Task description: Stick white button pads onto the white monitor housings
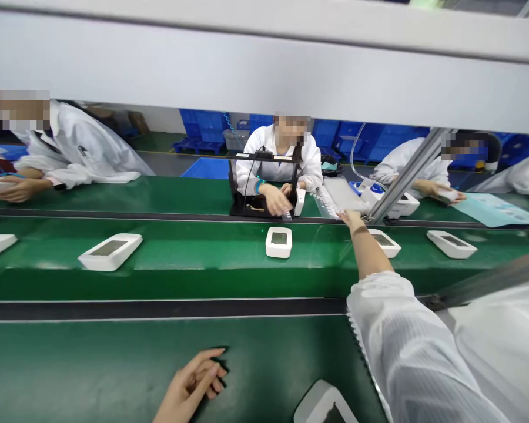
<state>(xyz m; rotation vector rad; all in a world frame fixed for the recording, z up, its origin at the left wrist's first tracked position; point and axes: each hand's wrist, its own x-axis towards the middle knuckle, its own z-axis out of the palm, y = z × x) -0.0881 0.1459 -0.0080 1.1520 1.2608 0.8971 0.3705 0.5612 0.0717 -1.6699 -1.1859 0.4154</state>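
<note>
My left hand (194,385) is low over the near green bench, with loosely bent fingers and nothing visible in them. Beside it to the right lies a white device (320,405) with a dark screen, cut off by the frame's bottom edge. My right hand (351,218) stretches across the belt to the far bench. Its fingertips are closed at the near corner of a clear sheet with small white pieces (327,201); the exact grip is too small to see well. Just below my right forearm sits another white device (385,242), partly hidden.
A green conveyor belt (203,241) carries several white devices, one of them a white device (278,242) in the middle. Opposite, a person (264,153) works at a black stand (235,205). A metal post (405,176) rises at right; a white beam (247,64) crosses overhead.
</note>
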